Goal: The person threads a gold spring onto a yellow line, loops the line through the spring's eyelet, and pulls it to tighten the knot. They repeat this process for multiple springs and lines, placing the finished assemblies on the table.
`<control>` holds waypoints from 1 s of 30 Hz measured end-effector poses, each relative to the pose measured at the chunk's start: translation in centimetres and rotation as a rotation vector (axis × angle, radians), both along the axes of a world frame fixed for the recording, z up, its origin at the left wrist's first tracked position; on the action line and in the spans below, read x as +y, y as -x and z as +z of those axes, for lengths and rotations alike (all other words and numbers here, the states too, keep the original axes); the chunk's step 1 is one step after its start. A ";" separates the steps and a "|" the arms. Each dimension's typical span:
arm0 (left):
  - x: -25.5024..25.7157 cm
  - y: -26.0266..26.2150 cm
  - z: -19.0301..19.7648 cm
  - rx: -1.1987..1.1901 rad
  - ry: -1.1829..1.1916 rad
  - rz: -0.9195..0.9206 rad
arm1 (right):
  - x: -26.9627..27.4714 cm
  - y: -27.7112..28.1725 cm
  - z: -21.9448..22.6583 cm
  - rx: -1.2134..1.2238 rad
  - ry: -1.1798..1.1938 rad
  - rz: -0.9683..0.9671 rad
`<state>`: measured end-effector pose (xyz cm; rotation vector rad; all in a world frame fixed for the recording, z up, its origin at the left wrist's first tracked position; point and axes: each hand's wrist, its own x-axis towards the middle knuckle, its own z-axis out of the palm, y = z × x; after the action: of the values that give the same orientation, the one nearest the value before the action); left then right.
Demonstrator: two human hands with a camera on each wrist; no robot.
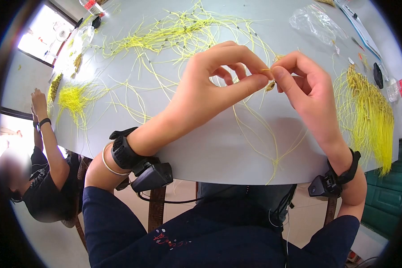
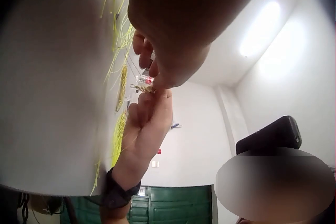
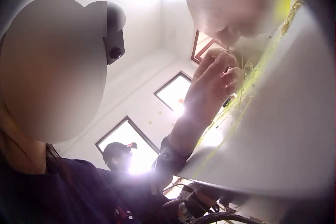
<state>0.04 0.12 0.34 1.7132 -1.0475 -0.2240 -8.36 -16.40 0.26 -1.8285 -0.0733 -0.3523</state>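
Note:
Over the grey table (image 1: 201, 147), my left hand (image 1: 201, 80) and right hand (image 1: 311, 91) meet fingertip to fingertip. Thumb and forefinger of each pinch a thin yellow line (image 1: 266, 69) at the meeting point. A small gold piece (image 1: 270, 86) hangs just beneath the fingertips; in the left wrist view a coiled gold wire spring (image 2: 143, 88) sticks out there. The fingers hide most of the join. Loose yellow-green strands (image 1: 274, 143) trail below the hands toward the table's near edge.
Yellow-green fishing line with dark beads (image 1: 178, 33) lies tangled at the back. A bundle with gold springs (image 1: 370, 107) hangs over the right edge. A plastic bag (image 1: 315, 21) and clipboard (image 1: 359, 27) are back right. Another person (image 1: 49, 178) sits at the left beside a yellow pile (image 1: 73, 99).

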 end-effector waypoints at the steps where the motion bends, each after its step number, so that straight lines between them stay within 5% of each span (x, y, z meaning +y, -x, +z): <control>1: 0.2 -0.1 0.1 -0.001 0.000 0.000 | 0.0 0.1 0.1 -0.001 0.000 0.000; 4: 0.4 -0.2 0.2 -0.027 0.082 -0.164 | 0.2 0.4 0.7 0.020 -0.025 0.056; 6: 0.2 0.0 -0.1 0.403 0.265 -0.255 | 0.4 0.6 0.8 -0.015 -0.079 0.091; 12: -0.5 0.2 -0.3 0.313 0.312 -0.221 | 0.3 0.5 0.1 -0.192 0.068 -0.011; 16: -0.4 0.5 -0.1 0.451 0.295 -0.257 | 1.2 0.6 0.0 -0.213 -0.031 0.029; 25: -0.3 0.2 -0.3 0.302 0.246 -0.137 | 0.6 0.9 0.4 -0.150 0.069 0.025; 30: -0.4 0.0 -0.7 0.265 0.088 -0.212 | 0.4 0.9 0.4 -0.281 0.149 -0.045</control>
<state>0.03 -0.29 -0.34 1.4472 -1.0239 -0.5185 -9.22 -16.04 0.67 -1.9187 -0.2597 -0.6491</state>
